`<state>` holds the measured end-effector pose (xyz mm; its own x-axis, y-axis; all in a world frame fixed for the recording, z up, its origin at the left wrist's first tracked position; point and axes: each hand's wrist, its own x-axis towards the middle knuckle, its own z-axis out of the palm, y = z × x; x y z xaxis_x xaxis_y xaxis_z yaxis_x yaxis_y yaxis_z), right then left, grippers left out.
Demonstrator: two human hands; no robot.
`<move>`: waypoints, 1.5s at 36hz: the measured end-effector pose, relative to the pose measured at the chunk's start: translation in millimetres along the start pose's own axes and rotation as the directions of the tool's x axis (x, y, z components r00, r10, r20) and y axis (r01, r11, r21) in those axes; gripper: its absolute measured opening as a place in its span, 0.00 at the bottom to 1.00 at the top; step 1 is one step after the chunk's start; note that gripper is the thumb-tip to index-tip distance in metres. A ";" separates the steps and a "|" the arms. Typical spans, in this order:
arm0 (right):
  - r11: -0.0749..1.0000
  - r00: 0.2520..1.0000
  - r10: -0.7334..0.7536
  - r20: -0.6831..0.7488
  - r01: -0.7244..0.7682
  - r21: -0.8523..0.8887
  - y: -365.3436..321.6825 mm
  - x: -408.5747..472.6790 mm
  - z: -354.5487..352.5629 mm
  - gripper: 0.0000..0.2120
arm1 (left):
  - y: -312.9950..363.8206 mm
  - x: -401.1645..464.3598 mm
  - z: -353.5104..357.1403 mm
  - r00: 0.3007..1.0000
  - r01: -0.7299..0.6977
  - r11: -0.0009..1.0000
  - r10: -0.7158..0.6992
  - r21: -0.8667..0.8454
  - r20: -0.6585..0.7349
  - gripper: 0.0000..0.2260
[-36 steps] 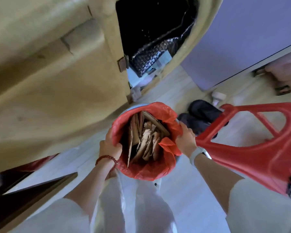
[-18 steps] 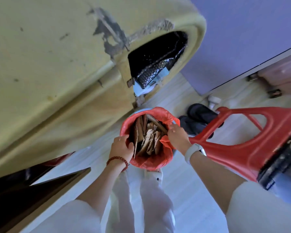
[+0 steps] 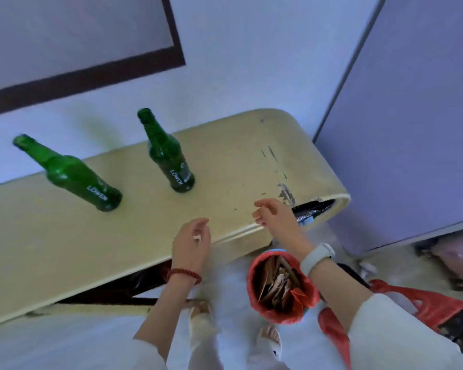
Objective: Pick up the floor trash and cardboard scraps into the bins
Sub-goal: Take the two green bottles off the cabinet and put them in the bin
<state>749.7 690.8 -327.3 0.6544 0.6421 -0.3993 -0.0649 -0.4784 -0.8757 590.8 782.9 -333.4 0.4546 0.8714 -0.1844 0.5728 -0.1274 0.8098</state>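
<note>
A small bin with a red bag liner [image 3: 284, 308] stands on the floor by my feet, packed with cardboard scraps [image 3: 275, 284]. My left hand [image 3: 191, 243] hovers over the front edge of the beige table [image 3: 225, 166], fingers loosely curled, holding nothing. My right hand [image 3: 274, 217] is raised above the table's right end, fingers relaxed and empty, its wrist above the bin. Two green glass bottles stand on the table: one at the left [image 3: 70, 174], one nearer the middle [image 3: 166, 153].
A red plastic stool [image 3: 422, 303] stands at the right beside the bin. Dark shoes [image 3: 356, 273] lie behind my right forearm. A black bag [image 3: 310, 209] shows in the table's open end. A purple cabinet [image 3: 412, 129] fills the right side.
Both hands let go of the red bag's rim and rose over the table. The view lifted from the bin up to the tabletop, bringing the two green bottles into sight.
</note>
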 end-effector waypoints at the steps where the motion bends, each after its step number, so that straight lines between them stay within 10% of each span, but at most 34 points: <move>1: 1.000 1.000 -0.029 0.012 0.029 -0.011 -14.4 1.7 10.5 0.12 | 0.2 4.5 -17.8 0.999 -0.010 1.000 0.010 -0.002 -0.050 0.08; 6: 0.974 0.977 -0.213 0.021 0.214 -0.070 -83.5 18.9 69.7 0.12 | -11.4 40.6 -107.0 0.915 0.013 0.996 -0.046 -0.084 -0.401 0.07; 10: 0.934 0.936 -0.350 -0.018 0.347 -0.089 -144.4 43.7 117.2 0.26 | -20.8 88.8 -179.1 0.807 0.045 0.969 -0.178 -0.243 -0.563 0.28; 14: 0.942 0.947 -0.318 0.052 0.321 -0.098 -185.3 74.1 156.2 0.26 | -25.9 141.2 -221.4 0.874 0.036 0.958 -0.168 -0.285 -0.456 0.37; 19: 0.958 0.956 -0.275 -0.108 0.262 -0.116 -187.8 87.2 175.7 0.06 | -22.1 172.3 -232.7 0.924 0.048 0.911 -0.196 -0.409 -0.329 0.22; 25: 0.974 0.952 -0.223 -0.211 0.207 -0.095 -178.2 75.4 169.7 0.10 | -24.8 188.4 -230.7 0.925 0.086 0.957 -0.180 -0.276 -0.336 0.07; 37: 0.969 0.797 -0.178 -0.577 0.245 0.039 -133.8 -19.6 44.2 0.12 | 36.3 113.7 -142.5 0.988 -0.155 0.953 0.145 -0.260 -0.056 0.10; 54: 0.963 0.538 0.264 -0.800 -0.094 0.254 88.5 -145.6 -91.5 0.12 | 83.4 -19.1 54.3 0.805 -0.216 0.948 0.309 -0.236 0.506 0.10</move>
<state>717.6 500.1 -321.9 0.9381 -0.2600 -0.2287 -0.3154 -0.3691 -0.8742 666.9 729.9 -292.6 0.8885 0.4221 -0.1799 0.2837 -0.1974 0.9384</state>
